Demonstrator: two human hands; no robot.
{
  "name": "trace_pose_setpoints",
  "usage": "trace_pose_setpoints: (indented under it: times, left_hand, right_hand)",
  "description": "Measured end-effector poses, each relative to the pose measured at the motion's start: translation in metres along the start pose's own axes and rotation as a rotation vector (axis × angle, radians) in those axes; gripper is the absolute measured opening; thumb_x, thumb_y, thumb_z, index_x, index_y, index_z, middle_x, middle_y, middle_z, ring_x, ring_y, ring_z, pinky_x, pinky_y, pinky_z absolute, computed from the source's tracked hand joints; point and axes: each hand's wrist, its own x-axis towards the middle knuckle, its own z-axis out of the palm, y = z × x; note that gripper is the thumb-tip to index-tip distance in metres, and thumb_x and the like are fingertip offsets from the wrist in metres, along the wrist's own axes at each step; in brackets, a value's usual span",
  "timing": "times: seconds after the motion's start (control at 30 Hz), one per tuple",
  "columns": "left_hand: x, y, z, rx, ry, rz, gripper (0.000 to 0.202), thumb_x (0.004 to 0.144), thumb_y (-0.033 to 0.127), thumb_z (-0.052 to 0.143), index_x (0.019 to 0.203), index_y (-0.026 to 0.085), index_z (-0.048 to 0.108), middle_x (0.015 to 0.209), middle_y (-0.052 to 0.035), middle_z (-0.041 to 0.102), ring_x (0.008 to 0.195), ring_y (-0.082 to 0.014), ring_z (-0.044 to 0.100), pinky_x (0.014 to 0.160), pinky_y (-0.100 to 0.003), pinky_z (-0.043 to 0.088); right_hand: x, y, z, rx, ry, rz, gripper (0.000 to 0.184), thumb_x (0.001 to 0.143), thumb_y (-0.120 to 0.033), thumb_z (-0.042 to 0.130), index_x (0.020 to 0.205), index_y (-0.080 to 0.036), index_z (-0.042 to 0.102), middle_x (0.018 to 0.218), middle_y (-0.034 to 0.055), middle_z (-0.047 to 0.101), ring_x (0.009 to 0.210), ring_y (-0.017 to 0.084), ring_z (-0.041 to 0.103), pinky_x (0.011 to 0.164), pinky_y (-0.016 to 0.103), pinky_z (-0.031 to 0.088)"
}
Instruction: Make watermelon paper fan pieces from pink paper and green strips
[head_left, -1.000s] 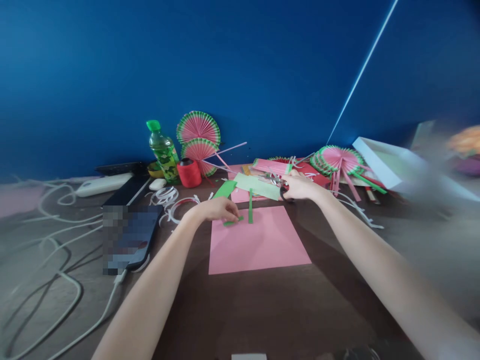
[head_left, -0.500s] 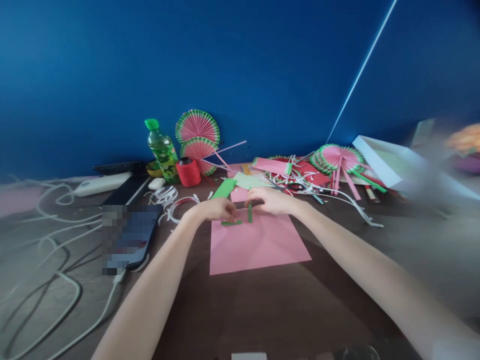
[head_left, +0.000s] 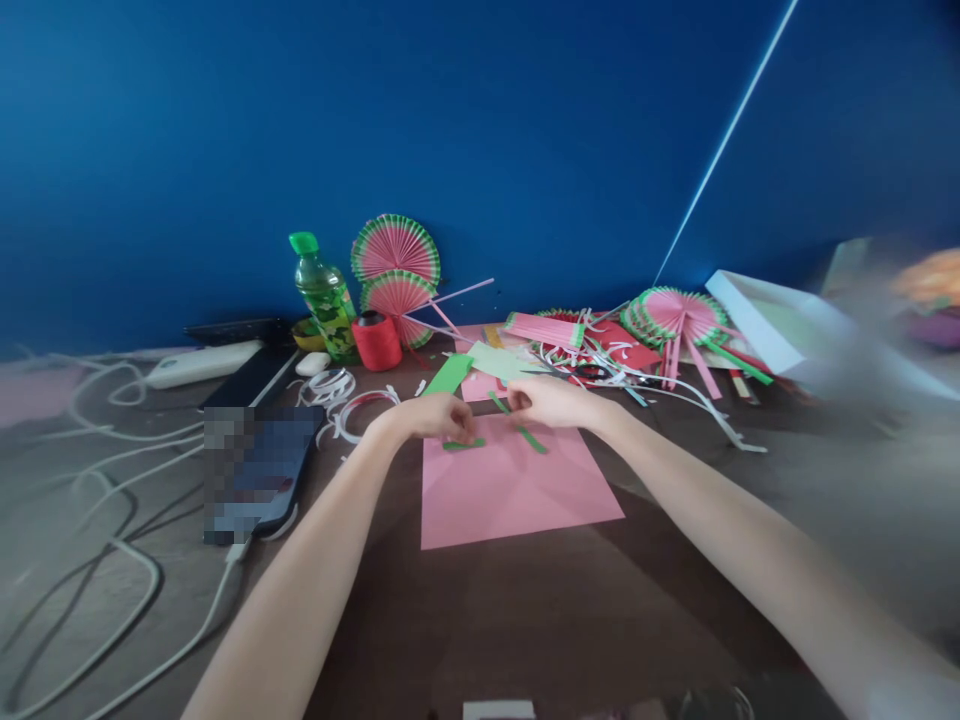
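- Table (head_left: pixel 570 600): dark brown top.
- Pink sheet (head_left: pixel 517 490): flat, mid-surface, sides skewed a little.
- Phone (head_left: pixel 274 480): screen up, left of the sheet. White cable (head_left: pixel 154 565) plugged into its near end, loops over the left side.
- White strip coils (head_left: pixel 356 418): loose, between phone and far edge.
- Bottle (head_left: pixel 328 310), green cap: upright near far edge, left of centre. Red spool (head_left: pixel 377 343) just right of it.
- Paper scraps (head_left: pixel 611 350): heaped along far edge, right of centre, white strips trailing toward right side.
- White box (head_left: pixel 772 320): tilted, toward far right corner, contact underneath unclear.
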Motion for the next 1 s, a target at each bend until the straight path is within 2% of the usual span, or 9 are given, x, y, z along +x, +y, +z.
trace_pose_setpoints:
  times: [0.1, 0.2, 0.3, 0.43, 0.53, 0.6, 0.7, 0.83, 1.0]
  left_hand:
    - [0.0, 0.0, 0.0, -0.002, -0.006, 0.024, 0.009, 0.055, 0.026, 0.064, 0.059, 0.019, 0.066, 0.055, 0.0035, 0.059, 0.053, -0.0097, 0.046, 0.052, -0.02, 0.031]
    - [0.001, -0.001, 0.0, 0.014, -0.005, 0.019, 0.008, 0.055, 0.026, 0.063, 0.06, 0.019, 0.066, 0.056, 0.0033, 0.06, 0.053, -0.0099, 0.046, 0.051, -0.021, 0.031]
    - [0.001, 0.0, 0.0, 0.054, -0.009, 0.012, 0.009, 0.057, 0.026, 0.062, 0.061, 0.019, 0.066, 0.056, 0.0031, 0.059, 0.053, -0.0101, 0.047, 0.051, -0.021, 0.031]
    - [0.001, 0.002, 0.001, 0.093, -0.013, 0.008, 0.013, 0.058, 0.028, 0.062, 0.064, 0.018, 0.065, 0.057, 0.0024, 0.058, 0.054, -0.0106, 0.047, 0.051, -0.021, 0.031]
    - [0.001, 0.002, 0.001, 0.107, -0.031, 0.021, 0.013, 0.059, 0.029, 0.061, 0.064, 0.017, 0.063, 0.058, 0.0021, 0.058, 0.054, -0.0107, 0.047, 0.051, -0.021, 0.031]
    - [0.002, 0.001, 0.001, 0.114, -0.045, 0.025, 0.012, 0.059, 0.028, 0.059, 0.065, 0.018, 0.063, 0.059, 0.0019, 0.058, 0.054, -0.0107, 0.046, 0.05, -0.022, 0.03]
    - [0.002, 0.0, 0.002, 0.119, -0.049, 0.009, 0.014, 0.06, 0.027, 0.057, 0.068, 0.018, 0.063, 0.062, 0.0014, 0.06, 0.055, -0.0109, 0.047, 0.05, -0.022, 0.03]
    - [0.002, 0.001, 0.001, 0.165, -0.066, -0.016, 0.015, 0.061, 0.028, 0.058, 0.07, 0.017, 0.063, 0.067, 0.0014, 0.061, 0.058, -0.0104, 0.047, 0.052, -0.021, 0.031]
    - [0.002, 0.001, 0.001, 0.151, -0.076, -0.015, 0.018, 0.062, 0.03, 0.058, 0.072, 0.016, 0.062, 0.067, 0.0011, 0.059, 0.06, -0.0105, 0.047, 0.053, -0.022, 0.031]
  right_hand:
    - [0.0, 0.003, -0.001, -0.028, -0.144, -0.026, 0.016, 0.068, -0.029, 0.064, 0.07, -0.019, 0.052, 0.068, -0.0005, 0.053, 0.062, 0.013, 0.046, 0.055, 0.024, 0.031]
    - [-0.001, 0.01, -0.009, -0.006, -0.277, -0.099, 0.012, 0.067, -0.021, 0.063, 0.076, -0.018, 0.056, 0.067, -0.0018, 0.05, 0.061, 0.012, 0.044, 0.056, 0.023, 0.032]
    - [0.0, 0.018, -0.016, 0.037, -0.347, -0.127, 0.018, 0.065, -0.013, 0.058, 0.083, -0.017, 0.06, 0.072, -0.0011, 0.052, 0.064, 0.011, 0.045, 0.058, 0.023, 0.033]
    - [0.001, 0.016, -0.01, 0.084, -0.222, -0.069, 0.009, 0.07, -0.022, 0.057, 0.077, -0.017, 0.058, 0.071, 0.0002, 0.055, 0.062, 0.011, 0.045, 0.057, 0.024, 0.033]
    - [0.001, 0.008, -0.001, -0.012, -0.112, 0.02, 0.026, 0.068, -0.041, 0.063, 0.073, -0.019, 0.052, 0.071, 0.0006, 0.055, 0.062, 0.013, 0.046, 0.054, 0.025, 0.03]
    - [-0.001, 0.005, 0.001, -0.116, -0.101, 0.079, 0.035, 0.066, -0.052, 0.063, 0.07, -0.021, 0.048, 0.071, 0.0008, 0.055, 0.062, 0.015, 0.046, 0.053, 0.025, 0.027]
    - [-0.004, 0.009, -0.005, -0.257, -0.164, 0.157, 0.042, 0.062, -0.06, 0.062, 0.067, -0.021, 0.045, 0.069, 0.0005, 0.054, 0.061, 0.015, 0.046, 0.052, 0.025, 0.025]
    - [-0.004, 0.02, -0.014, -0.283, -0.275, 0.141, 0.043, 0.057, -0.058, 0.067, 0.068, -0.022, 0.047, 0.067, -0.0015, 0.053, 0.059, 0.014, 0.043, 0.051, 0.024, 0.026]
    - [-0.002, 0.017, -0.013, -0.05, -0.254, -0.063, 0.026, 0.067, -0.042, 0.065, 0.071, -0.019, 0.055, 0.067, -0.0016, 0.053, 0.06, 0.012, 0.044, 0.054, 0.023, 0.03]
